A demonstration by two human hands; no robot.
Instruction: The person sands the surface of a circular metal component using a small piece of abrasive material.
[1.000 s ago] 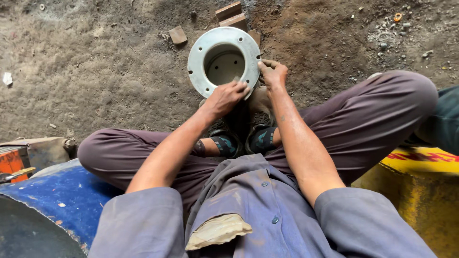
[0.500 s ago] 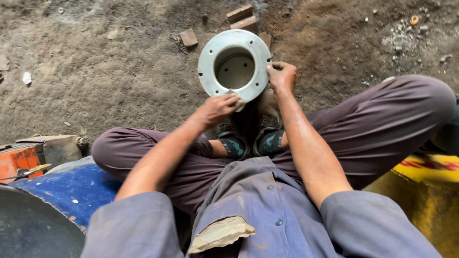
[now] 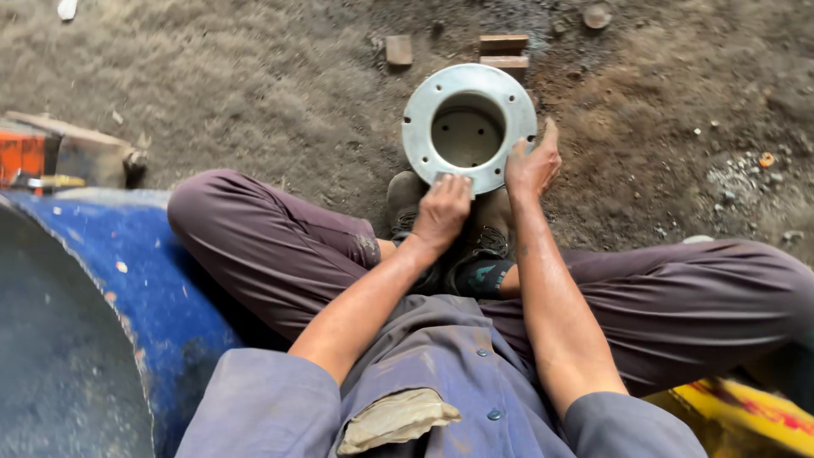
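A round grey metal flange (image 3: 469,92) with a deep central bore and several bolt holes rests against my shoes (image 3: 475,229) on the dirt ground. My left hand (image 3: 443,209) grips its near rim, fingers curled over the edge. My right hand (image 3: 532,163) holds the rim's right side, thumb pointing up along it. I sit cross-legged in purple trousers, both forearms reaching forward.
Small rusty blocks (image 3: 502,49) and another square block (image 3: 398,49) lie just beyond the flange. A large blue round drum (image 3: 127,280) fills the left foreground, with an orange object (image 3: 21,157) behind it. A yellow object (image 3: 746,411) sits at lower right.
The view has shifted, so the flange and hands now sit further right in the frame. Both hands stay on the flange's near rim, the left one moving a little along it.
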